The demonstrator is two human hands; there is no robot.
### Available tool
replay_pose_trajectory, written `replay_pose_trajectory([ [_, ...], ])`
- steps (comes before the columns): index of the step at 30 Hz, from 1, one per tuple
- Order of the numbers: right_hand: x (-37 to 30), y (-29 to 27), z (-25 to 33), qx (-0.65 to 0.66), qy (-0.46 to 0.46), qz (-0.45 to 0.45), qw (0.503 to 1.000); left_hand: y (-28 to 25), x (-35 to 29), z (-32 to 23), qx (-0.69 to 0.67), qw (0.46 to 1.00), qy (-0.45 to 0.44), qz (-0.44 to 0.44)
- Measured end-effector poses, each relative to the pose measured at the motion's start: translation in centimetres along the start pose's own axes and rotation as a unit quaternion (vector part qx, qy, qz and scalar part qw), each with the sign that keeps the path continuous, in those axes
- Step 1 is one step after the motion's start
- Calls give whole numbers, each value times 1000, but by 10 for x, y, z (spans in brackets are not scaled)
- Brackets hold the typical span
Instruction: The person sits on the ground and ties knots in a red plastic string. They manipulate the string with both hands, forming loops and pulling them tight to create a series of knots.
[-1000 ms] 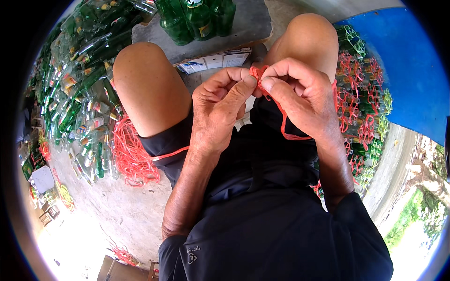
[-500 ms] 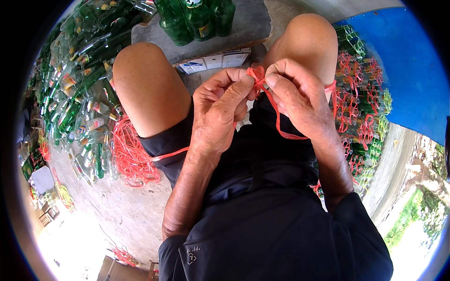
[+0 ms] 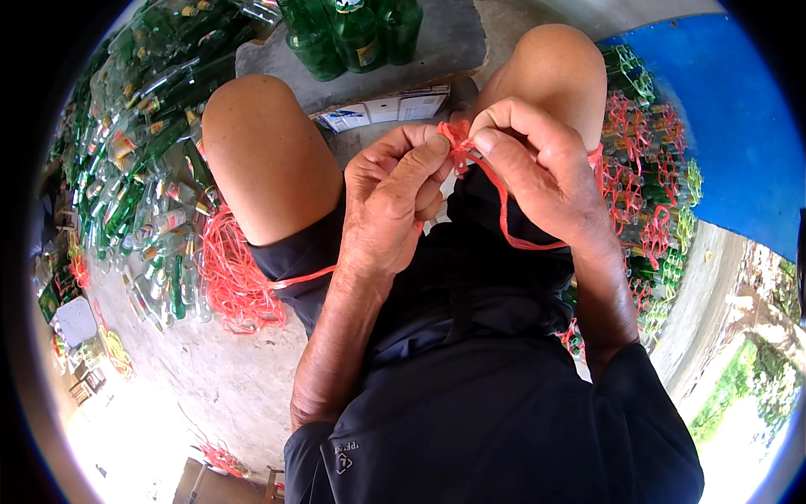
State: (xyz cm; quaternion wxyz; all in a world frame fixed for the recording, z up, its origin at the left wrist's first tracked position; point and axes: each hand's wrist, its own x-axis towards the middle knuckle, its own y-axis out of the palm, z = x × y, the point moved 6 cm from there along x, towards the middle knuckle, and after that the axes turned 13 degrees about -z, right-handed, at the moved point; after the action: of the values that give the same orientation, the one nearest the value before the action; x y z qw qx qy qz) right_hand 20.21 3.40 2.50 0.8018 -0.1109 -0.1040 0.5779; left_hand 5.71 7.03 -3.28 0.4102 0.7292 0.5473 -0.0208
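Observation:
A looped, knotted bunch of red plastic twine (image 3: 457,143) is pinched between my two hands, above the gap between my knees. My left hand (image 3: 390,189) grips its left side between thumb and bent fingers. On its right side, my right hand (image 3: 533,164) pinches the twine with thumb and forefinger. One loose strand curves down from the bunch and passes under my right hand toward the right thigh. Another strand crosses my left thigh to a tangled heap of red twine (image 3: 239,277) on the floor. My fingers partly hide the knot.
Green bottles (image 3: 353,38) stand on a grey slab (image 3: 453,42) ahead, with a white printed carton (image 3: 386,109) below. A large pile of bottles (image 3: 143,168) lies at left. Bottles bound with red and green twine (image 3: 642,185) stand at right beside a blue panel (image 3: 730,109).
The red loops have drawn together into a more compact bunch and shifted slightly left. My right hand has moved up a little. The loose strand hangs in a wider curve.

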Motion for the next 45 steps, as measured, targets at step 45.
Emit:
replay_pose_trajectory([
  [45, 2, 3, -8, 63, 118, 28, 991, 2, -2, 0, 51, 999, 1, 8],
])
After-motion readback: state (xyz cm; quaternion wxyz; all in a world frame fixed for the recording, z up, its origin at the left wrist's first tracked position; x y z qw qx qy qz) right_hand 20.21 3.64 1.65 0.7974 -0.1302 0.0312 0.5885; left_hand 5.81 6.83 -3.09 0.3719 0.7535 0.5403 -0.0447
